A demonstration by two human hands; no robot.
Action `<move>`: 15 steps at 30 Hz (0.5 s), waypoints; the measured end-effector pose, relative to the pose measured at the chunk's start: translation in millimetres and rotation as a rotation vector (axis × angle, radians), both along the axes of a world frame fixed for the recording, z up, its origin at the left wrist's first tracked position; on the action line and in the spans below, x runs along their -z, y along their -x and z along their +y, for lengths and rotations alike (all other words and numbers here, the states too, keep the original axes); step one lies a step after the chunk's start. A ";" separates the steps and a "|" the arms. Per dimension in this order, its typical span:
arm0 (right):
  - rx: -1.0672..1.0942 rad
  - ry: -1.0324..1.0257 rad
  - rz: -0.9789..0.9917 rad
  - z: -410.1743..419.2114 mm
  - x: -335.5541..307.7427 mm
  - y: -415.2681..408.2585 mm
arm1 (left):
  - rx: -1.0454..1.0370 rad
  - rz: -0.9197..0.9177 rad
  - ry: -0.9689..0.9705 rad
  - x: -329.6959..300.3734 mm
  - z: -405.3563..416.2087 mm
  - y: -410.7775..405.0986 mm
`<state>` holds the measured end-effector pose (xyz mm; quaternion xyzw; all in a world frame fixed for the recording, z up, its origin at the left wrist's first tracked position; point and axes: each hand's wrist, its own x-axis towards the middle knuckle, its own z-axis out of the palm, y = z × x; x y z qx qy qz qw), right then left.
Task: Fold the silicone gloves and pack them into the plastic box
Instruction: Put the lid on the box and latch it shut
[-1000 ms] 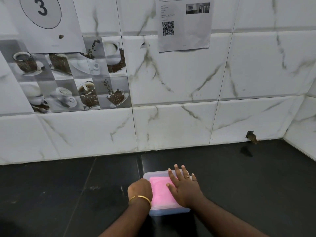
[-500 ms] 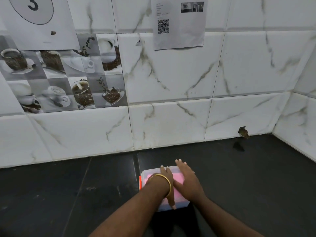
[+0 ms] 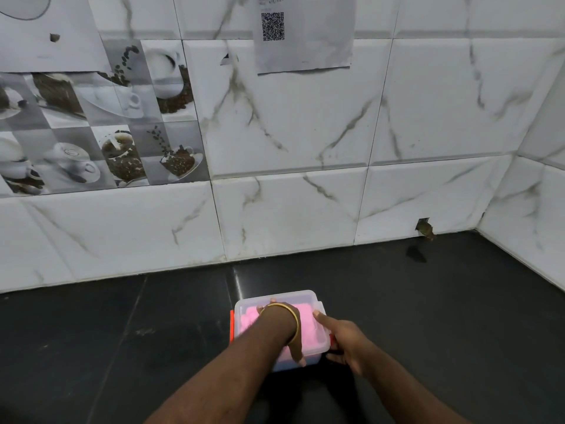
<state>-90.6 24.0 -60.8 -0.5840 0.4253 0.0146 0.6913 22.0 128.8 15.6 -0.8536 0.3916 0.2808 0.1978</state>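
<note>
The plastic box [image 3: 308, 296] sits on the dark counter [image 3: 428, 301], pink gloves [image 3: 247, 321] showing inside. The left hand [image 3: 282, 319] lies flat across its lid, fingers spread. The right hand [image 3: 345, 339] grips the box's right edge, thumb on top.

Even, soft indoor light; slightly soft picture.
The white tiled wall [image 3: 290, 142] is bright, the black counter [image 3: 428, 316] dark with one faint streak of glare near its back edge. Shadows are weak. Tile lines bow toward the frame's edges, and fine detail is smeared.
</note>
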 end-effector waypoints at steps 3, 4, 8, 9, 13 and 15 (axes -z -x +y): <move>-0.037 0.182 0.007 -2.9 -3.0 -4.4 | -0.023 0.001 0.016 0.3 -1.2 0.7; -0.101 0.310 0.035 -4.0 -4.8 -5.5 | -0.034 -0.003 0.018 -0.1 -1.5 0.8; -0.325 0.873 0.177 -3.7 -10.0 -6.2 | -0.099 0.009 0.008 -3.3 -4.0 2.4; -0.335 0.926 0.200 -3.1 -10.1 -5.9 | -0.109 0.014 0.014 -4.2 -4.3 3.0; -0.344 0.977 0.257 2.1 -12.2 -7.4 | -0.147 0.028 0.038 -5.0 -3.9 4.0; -0.428 1.085 0.307 4.6 -15.3 -10.6 | -0.176 0.035 0.058 -4.3 -4.0 4.7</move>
